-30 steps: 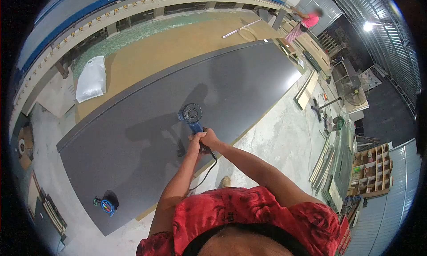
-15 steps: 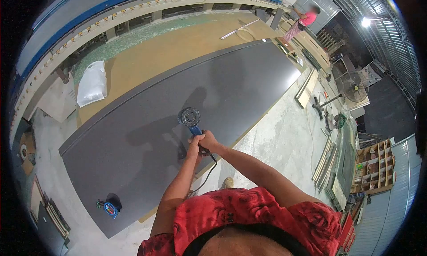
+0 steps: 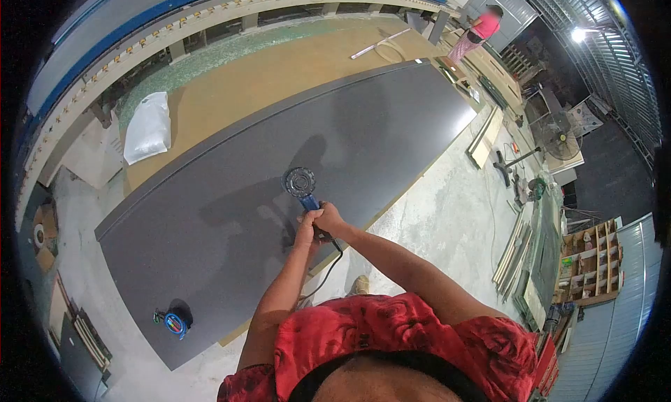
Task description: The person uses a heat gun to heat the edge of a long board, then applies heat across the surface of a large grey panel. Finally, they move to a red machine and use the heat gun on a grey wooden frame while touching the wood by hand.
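Observation:
Both my hands are wrapped round the blue body of a corded power tool (image 3: 300, 182), which has a round, dark ringed head facing up toward me. My left hand (image 3: 306, 230) grips from the left side, and my right hand (image 3: 328, 220) closes round it from the right, fingers overlapping. A black cord (image 3: 334, 268) runs down from the tool toward my body. Beneath is a large dark grey panel (image 3: 231, 241), on which shadows of the tool and my arms fall. A blue tape measure (image 3: 175, 324) lies near the panel's lower left corner.
A brown sheet (image 3: 231, 87) lies beneath the panel, with a white bag (image 3: 148, 129) on it. A long machine (image 3: 210, 21) spans the back. Another person (image 3: 481, 31) in pink stands far right. A fan (image 3: 559, 138) and stacked strips (image 3: 514, 245) are on the right.
The view has shifted very slightly. My hands and the tool hold nearly the same place over the panel. The far person has turned and stands more upright.

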`<state>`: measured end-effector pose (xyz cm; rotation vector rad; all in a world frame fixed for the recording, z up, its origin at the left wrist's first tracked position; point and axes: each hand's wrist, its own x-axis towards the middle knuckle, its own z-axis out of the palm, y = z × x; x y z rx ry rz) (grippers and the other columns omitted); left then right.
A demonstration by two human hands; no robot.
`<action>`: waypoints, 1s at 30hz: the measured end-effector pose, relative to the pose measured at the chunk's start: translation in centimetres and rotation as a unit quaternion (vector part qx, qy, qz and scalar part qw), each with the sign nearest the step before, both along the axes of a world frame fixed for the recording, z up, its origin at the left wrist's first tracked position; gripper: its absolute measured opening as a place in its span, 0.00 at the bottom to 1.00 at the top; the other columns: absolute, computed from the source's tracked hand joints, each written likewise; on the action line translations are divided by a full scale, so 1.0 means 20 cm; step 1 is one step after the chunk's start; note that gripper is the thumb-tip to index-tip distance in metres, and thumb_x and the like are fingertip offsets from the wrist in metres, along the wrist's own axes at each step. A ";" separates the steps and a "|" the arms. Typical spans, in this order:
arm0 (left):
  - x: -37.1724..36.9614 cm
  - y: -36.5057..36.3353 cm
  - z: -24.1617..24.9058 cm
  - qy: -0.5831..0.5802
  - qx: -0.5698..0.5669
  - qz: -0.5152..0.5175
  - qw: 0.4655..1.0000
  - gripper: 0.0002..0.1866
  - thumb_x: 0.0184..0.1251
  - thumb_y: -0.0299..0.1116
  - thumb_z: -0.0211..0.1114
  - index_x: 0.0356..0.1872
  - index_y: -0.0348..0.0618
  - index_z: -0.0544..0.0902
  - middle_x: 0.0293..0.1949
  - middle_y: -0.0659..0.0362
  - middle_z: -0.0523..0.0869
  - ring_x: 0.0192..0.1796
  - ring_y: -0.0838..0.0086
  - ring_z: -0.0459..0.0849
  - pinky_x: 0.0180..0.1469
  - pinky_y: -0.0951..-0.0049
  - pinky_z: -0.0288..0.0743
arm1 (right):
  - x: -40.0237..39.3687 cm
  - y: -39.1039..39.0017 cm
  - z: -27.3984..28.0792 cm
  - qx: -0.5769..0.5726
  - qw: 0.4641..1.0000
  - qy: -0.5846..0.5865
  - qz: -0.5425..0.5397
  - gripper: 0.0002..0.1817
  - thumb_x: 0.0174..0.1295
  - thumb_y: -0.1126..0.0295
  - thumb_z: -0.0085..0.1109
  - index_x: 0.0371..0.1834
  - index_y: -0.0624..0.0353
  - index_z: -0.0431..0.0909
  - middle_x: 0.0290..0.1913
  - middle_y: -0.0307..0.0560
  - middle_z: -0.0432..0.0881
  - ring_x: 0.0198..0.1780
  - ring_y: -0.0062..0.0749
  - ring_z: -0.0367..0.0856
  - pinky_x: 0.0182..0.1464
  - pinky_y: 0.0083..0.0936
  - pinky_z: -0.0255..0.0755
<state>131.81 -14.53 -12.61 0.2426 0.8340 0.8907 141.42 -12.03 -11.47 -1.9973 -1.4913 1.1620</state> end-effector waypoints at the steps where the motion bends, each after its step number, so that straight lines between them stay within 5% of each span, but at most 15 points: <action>1: -0.01 0.00 -0.02 0.004 0.009 -0.030 0.999 0.25 0.45 0.49 0.64 0.44 0.51 0.73 0.36 0.60 0.79 0.32 0.70 0.79 0.24 0.64 0.71 | 0.00 0.00 0.00 -0.002 1.000 0.000 0.004 0.23 0.47 0.58 0.60 0.37 0.69 0.76 0.36 0.65 0.80 0.43 0.53 0.80 0.44 0.38 0.72; 4: 0.01 -0.01 -0.03 -0.002 0.015 0.012 1.000 0.17 0.49 0.47 0.62 0.32 0.43 0.77 0.27 0.59 0.80 0.27 0.70 0.80 0.25 0.69 0.75 | 0.00 -0.01 0.00 -0.003 1.000 0.009 0.002 0.23 0.47 0.58 0.59 0.38 0.69 0.76 0.36 0.66 0.80 0.44 0.54 0.79 0.44 0.38 0.72; 11: 0.00 -0.04 0.02 0.015 0.027 -0.025 0.999 0.21 0.45 0.48 0.64 0.35 0.44 0.77 0.31 0.58 0.80 0.29 0.68 0.80 0.29 0.65 0.77 | 0.03 -0.03 -0.07 0.042 0.999 0.003 0.006 0.25 0.46 0.56 0.59 0.38 0.69 0.76 0.36 0.67 0.79 0.44 0.55 0.79 0.44 0.38 0.72; 17: 0.07 -0.17 0.05 0.032 -0.024 -0.033 0.999 0.23 0.44 0.48 0.65 0.41 0.48 0.77 0.39 0.58 0.79 0.41 0.64 0.79 0.36 0.59 0.77 | 0.11 -0.20 -0.10 0.035 0.995 0.094 -0.010 0.25 0.45 0.58 0.61 0.38 0.71 0.76 0.34 0.65 0.80 0.43 0.52 0.80 0.44 0.36 0.72; 19: 0.10 -0.23 0.03 -0.003 -0.048 -0.056 0.997 0.32 0.41 0.42 0.67 0.52 0.55 0.67 0.46 0.55 0.74 0.44 0.62 0.78 0.36 0.53 0.80 | 0.16 -0.26 -0.19 0.082 0.991 0.091 -0.045 0.22 0.46 0.61 0.61 0.36 0.72 0.76 0.32 0.62 0.81 0.41 0.49 0.81 0.43 0.35 0.72; 24: 0.23 -0.38 -0.05 0.036 -0.046 -0.055 0.997 0.24 0.37 0.41 0.71 0.37 0.45 0.73 0.34 0.61 0.75 0.39 0.69 0.77 0.34 0.62 0.75 | 0.19 -0.48 0.20 -0.024 0.968 0.225 -0.110 0.24 0.42 0.58 0.72 0.37 0.64 0.77 0.30 0.45 0.81 0.32 0.26 0.79 0.35 0.25 0.73; 30: 0.27 -0.45 -0.08 0.022 -0.030 -0.097 0.995 0.27 0.39 0.43 0.69 0.43 0.47 0.72 0.42 0.58 0.74 0.45 0.67 0.76 0.38 0.57 0.77 | 0.25 -0.55 0.13 -0.019 0.966 0.234 -0.112 0.23 0.42 0.58 0.73 0.34 0.63 0.75 0.27 0.42 0.79 0.28 0.25 0.77 0.32 0.25 0.72</action>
